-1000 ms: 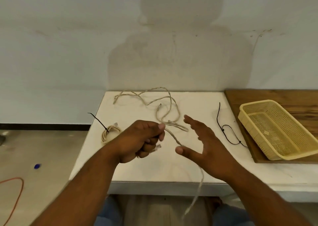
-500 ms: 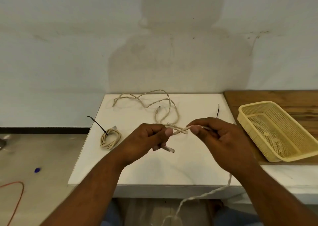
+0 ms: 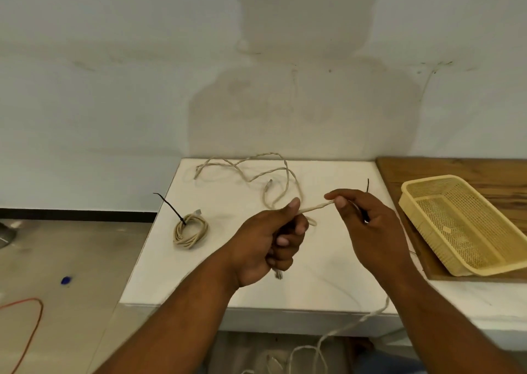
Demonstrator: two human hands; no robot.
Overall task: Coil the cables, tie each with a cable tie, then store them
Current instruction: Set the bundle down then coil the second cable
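Observation:
A beige twisted cable (image 3: 315, 207) runs taut between my two hands above the white table (image 3: 216, 274). My left hand (image 3: 273, 236) is shut on its end, the plug poking out below the fist. My right hand (image 3: 368, 225) pinches the cable between thumb and forefinger; the rest of it trails off the table's front edge to the floor. A second loose beige cable (image 3: 251, 171) lies at the back of the table. A coiled cable (image 3: 190, 231) tied with a black tie sits at the left. A loose black cable tie (image 3: 368, 187) is partly hidden behind my right hand.
A yellow plastic basket (image 3: 467, 225) sits empty on a wooden board (image 3: 456, 171) at the right. A wall stands right behind the table. An orange cord (image 3: 31, 328) and a small blue object (image 3: 65, 280) lie on the floor at the left.
My right hand went from open to pinching the cable, then pulled right as my left hand drew back, stretching the cable between them. More cable slid off the front edge.

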